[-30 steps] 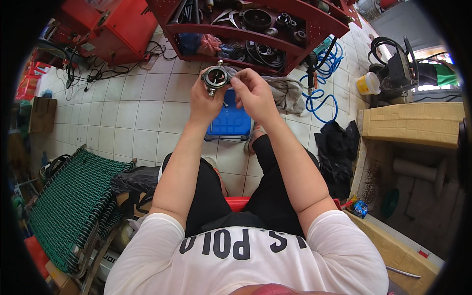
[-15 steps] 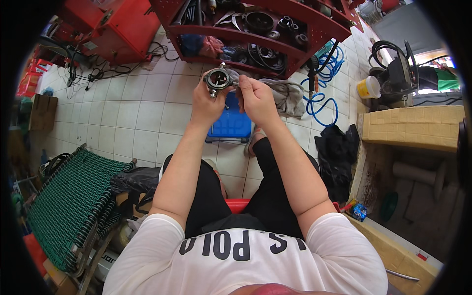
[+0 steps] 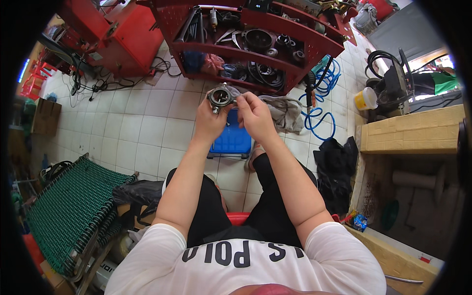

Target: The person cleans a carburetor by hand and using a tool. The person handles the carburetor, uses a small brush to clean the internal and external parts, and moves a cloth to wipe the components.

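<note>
A ring-shaped metal part [image 3: 221, 97] with short studs sticking out around its rim is held up in front of me. My left hand [image 3: 210, 122] is closed around its left and lower side, and the palm side is hidden. At the right of the ring, my right hand [image 3: 255, 118] pinches a stud with thumb and fingers; the fingertips partly cover it. Below both hands a blue plastic case [image 3: 231, 143] rests on the floor between my feet.
A red tool cart [image 3: 231, 51] with parts on its shelves stands ahead. A grey cloth [image 3: 285, 113] and blue hose [image 3: 319, 118] lie on the tiles to the right. On the left are a green woven folding bed [image 3: 73, 211] and a red machine [image 3: 132, 39].
The view has tilted up slightly, so more of the cart shows and everything sits lower. The right fingers have shifted a little on the stud; the left hand keeps its hold.
</note>
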`<state>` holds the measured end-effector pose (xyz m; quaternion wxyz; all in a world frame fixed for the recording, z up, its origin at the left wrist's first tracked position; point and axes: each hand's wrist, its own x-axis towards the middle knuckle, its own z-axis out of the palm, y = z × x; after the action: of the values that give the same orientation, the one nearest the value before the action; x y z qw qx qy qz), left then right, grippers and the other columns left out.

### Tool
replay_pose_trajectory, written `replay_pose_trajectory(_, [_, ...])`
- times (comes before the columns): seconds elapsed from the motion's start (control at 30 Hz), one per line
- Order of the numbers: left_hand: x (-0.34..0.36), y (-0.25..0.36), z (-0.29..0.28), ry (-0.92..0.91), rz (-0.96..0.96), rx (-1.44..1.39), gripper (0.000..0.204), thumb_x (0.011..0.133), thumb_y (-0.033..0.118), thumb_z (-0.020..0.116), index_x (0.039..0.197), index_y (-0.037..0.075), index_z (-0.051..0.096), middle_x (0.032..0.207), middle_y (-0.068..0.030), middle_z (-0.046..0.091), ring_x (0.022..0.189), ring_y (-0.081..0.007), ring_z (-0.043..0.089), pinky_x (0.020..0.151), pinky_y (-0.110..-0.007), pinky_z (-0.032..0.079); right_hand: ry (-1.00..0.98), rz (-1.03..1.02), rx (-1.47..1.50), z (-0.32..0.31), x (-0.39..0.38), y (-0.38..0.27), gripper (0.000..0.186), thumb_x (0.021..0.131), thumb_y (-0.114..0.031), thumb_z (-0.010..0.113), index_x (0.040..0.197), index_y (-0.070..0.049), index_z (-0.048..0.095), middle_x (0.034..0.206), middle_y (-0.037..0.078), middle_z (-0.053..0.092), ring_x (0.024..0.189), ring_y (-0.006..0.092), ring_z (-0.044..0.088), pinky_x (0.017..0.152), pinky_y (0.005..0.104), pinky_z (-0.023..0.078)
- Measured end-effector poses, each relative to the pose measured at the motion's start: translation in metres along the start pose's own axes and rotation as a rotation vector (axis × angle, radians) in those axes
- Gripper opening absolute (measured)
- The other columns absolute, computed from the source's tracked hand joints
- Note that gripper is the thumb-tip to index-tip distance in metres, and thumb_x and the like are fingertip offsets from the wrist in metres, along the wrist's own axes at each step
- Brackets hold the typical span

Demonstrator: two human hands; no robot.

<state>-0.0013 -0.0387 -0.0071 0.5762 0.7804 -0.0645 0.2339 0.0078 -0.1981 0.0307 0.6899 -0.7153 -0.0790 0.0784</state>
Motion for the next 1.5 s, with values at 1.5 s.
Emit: replay_pose_trajectory(1.5, [0.000, -0.010, 0.001, -0.292, -0.401, -0.057, 0.033, 0.099, 0.028, 0.077, 0.115, 0.000, 0.069, 0.089, -0.0100, 0.075, 0.080, -0.0190, 0.072, 0.073, -0.036, 0.056, -0.100, 0.291, -0.224, -0.004, -0.001, 0.003, 0.057, 0.113, -0.052, 0.047, 0.099, 0.000, 0.067, 0.070, 0.008, 0.063, 0.057, 0.0178, 0.064, 0.056, 0.0355, 0.051])
